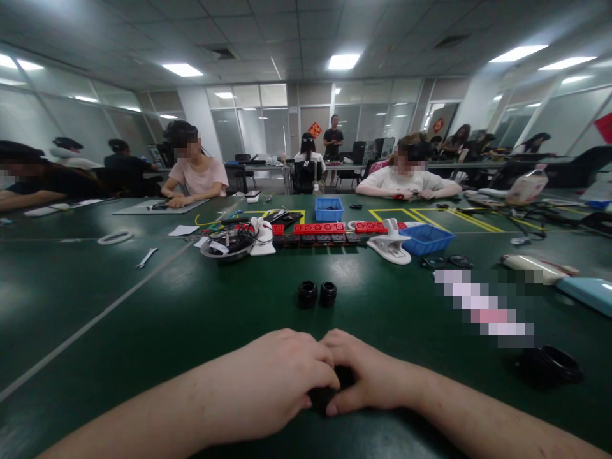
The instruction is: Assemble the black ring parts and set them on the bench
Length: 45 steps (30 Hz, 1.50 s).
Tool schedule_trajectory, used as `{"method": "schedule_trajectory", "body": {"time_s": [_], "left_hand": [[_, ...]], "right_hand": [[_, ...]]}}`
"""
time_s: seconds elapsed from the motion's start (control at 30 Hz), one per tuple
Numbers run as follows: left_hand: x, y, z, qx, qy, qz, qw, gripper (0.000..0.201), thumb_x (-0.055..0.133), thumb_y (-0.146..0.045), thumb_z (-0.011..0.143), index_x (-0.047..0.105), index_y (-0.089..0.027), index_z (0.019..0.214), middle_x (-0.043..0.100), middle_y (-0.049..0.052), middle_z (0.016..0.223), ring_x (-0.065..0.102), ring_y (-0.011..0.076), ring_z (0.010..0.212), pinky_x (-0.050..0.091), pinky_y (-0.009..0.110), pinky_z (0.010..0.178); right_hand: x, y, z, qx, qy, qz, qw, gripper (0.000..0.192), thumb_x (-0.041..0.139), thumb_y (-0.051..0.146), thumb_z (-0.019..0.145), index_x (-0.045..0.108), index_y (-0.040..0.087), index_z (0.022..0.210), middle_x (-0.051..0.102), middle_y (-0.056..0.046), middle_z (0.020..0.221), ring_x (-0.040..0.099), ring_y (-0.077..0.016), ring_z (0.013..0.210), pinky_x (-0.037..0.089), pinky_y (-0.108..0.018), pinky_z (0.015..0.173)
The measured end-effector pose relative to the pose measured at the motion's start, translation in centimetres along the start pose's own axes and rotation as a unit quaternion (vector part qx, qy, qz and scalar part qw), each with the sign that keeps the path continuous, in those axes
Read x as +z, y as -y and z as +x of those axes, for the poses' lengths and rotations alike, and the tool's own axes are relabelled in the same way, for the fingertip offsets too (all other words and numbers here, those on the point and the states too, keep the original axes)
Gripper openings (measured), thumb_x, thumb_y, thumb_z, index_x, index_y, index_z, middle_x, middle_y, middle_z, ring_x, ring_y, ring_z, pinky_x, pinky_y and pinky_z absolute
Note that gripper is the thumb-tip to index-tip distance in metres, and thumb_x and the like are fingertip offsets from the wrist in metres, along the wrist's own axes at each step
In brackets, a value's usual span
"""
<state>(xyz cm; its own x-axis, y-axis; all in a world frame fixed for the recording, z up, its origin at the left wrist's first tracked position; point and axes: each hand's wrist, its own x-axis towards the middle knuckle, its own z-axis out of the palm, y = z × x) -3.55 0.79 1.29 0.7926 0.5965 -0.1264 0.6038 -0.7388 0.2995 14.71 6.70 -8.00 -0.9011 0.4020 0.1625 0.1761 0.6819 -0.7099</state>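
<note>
Both hands, the left hand (pixel 275 376) and right hand (pixel 370 379), close tight around a small black part (pixel 329 394); a slip could knock it toward the two black rings (pixel 317 294) at twelve o'clock

Room evenly and fairly brightly lit by rectangular ceiling panels (pixel 343 61) at 12 o'clock, with more at 10 and 2 o'clock. The dark green surface (pixel 143 306) shows soft, pale sheen from them; shadows are faint and short. Strong wide-angle distortion: ceiling lines and surface edges bow toward 9 and 3 o'clock. Forearms at 6 o'clock are slightly soft. Several patches are pixelated, including a strip (pixel 482 306) at 4 o'clock.
</note>
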Motion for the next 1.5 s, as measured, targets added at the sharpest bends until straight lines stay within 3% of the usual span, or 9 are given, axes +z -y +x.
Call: {"method": "schedule_trajectory", "body": {"time_s": [0.33, 0.6, 0.8, 0.97, 1.17, 1.33, 1.4, 1.5], "left_hand": [[1.0, -0.3, 1.4, -0.045, 0.024, 0.059, 0.997, 0.023, 0.066, -0.012, 0.075, 0.063, -0.02, 0.096, 0.063, 0.002, 0.098, 0.058, 0.0204, 0.087, 0.043, 0.029, 0.075], [4.6, 0.0, 1.9, -0.096, -0.011, 0.201, 0.975, 0.03, 0.063, -0.022, 0.074, 0.055, -0.013, 0.102, 0.057, 0.006, 0.087, 0.059, 0.0233, 0.064, 0.046, 0.032, 0.051], [5.3, -0.5, 2.1, -0.128, -0.014, 0.238, 0.963, 0.025, 0.062, -0.024, 0.074, 0.059, -0.011, 0.095, 0.056, 0.008, 0.08, 0.057, 0.021, 0.054, 0.043, 0.029, 0.044], [5.3, -1.3, 2.7, -0.163, -0.017, 0.232, 0.959, 0.017, 0.055, -0.024, 0.082, 0.063, -0.009, 0.088, 0.056, 0.008, 0.073, 0.058, 0.0229, 0.056, 0.045, 0.031, 0.046], [3.6, -1.6, 3.1, -0.197, 0.002, 0.187, 0.962, 0.032, 0.058, -0.041, 0.083, 0.064, -0.01, 0.089, 0.061, 0.01, 0.078, 0.061, 0.0273, 0.068, 0.049, 0.036, 0.056], [1.4, -0.9, 1.5, -0.209, -0.01, 0.09, 0.974, 0.053, 0.064, -0.055, 0.071, 0.061, -0.014, 0.105, 0.063, 0.01, 0.092, 0.06, 0.0294, 0.081, 0.049, 0.041, 0.07], [1.7, 0.0, 0.5, -0.219, 0.02, 0.07, 0.973, 0.057, 0.07, -0.054, 0.064, 0.063, -0.014, 0.105, 0.064, 0.011, 0.093, 0.06, 0.0322, 0.085, 0.047, 0.045, 0.075], [3.4, 1.6, -0.4, -0.227, 0.022, 0.038, 0.973, 0.064, 0.077, -0.045, 0.057, 0.06, -0.015, 0.111, 0.062, 0.013, 0.106, 0.057, 0.0348, 0.095, 0.044, 0.048, 0.083]], "right_hand": [[0.0, 0.0, 0.0, 0.0, -0.006, -0.004, 1.0, 0.036, 0.071, 0.04, 0.066, 0.064, 0.02, 0.095, 0.058, -0.002, 0.095, 0.051, -0.0177, 0.09, 0.037, -0.032, 0.085], [0.0, 0.1, -0.1, -0.008, -0.018, 0.009, 1.0, 0.026, 0.07, 0.039, 0.068, 0.064, 0.019, 0.083, 0.058, -0.001, 0.09, 0.05, -0.0166, 0.09, 0.035, -0.033, 0.087], [0.1, 0.0, 0.0, 0.0, -0.01, -0.002, 1.0, 0.027, 0.07, 0.04, 0.067, 0.063, 0.017, 0.079, 0.057, -0.001, 0.087, 0.049, -0.0169, 0.088, 0.036, -0.032, 0.085], [0.0, 0.3, 0.1, 0.006, -0.004, -0.024, 1.0, 0.027, 0.07, 0.039, 0.067, 0.063, 0.017, 0.081, 0.055, -0.002, 0.086, 0.049, -0.0168, 0.087, 0.037, -0.032, 0.084], [0.0, 0.0, 0.1, -0.001, 0.0, -0.04, 0.999, 0.032, 0.07, 0.042, 0.067, 0.064, 0.017, 0.087, 0.057, -0.003, 0.088, 0.051, -0.0173, 0.087, 0.038, -0.032, 0.083], [0.3, 0.0, -0.2, -0.02, -0.021, -0.058, 0.998, 0.064, 0.071, 0.054, 0.059, 0.058, 0.016, 0.109, 0.06, -0.006, 0.1, 0.052, -0.0205, 0.092, 0.038, -0.034, 0.086], [0.4, 0.2, -0.4, -0.014, -0.039, -0.061, 0.997, 0.075, 0.065, 0.062, 0.06, 0.053, 0.014, 0.116, 0.06, -0.009, 0.104, 0.052, -0.022, 0.093, 0.038, -0.035, 0.086], [0.3, 0.7, -0.7, -0.018, -0.079, -0.054, 0.995, 0.077, 0.037, 0.073, 0.075, 0.05, 0.012, 0.12, 0.06, -0.012, 0.105, 0.054, -0.0222, 0.092, 0.038, -0.038, 0.084]]}}
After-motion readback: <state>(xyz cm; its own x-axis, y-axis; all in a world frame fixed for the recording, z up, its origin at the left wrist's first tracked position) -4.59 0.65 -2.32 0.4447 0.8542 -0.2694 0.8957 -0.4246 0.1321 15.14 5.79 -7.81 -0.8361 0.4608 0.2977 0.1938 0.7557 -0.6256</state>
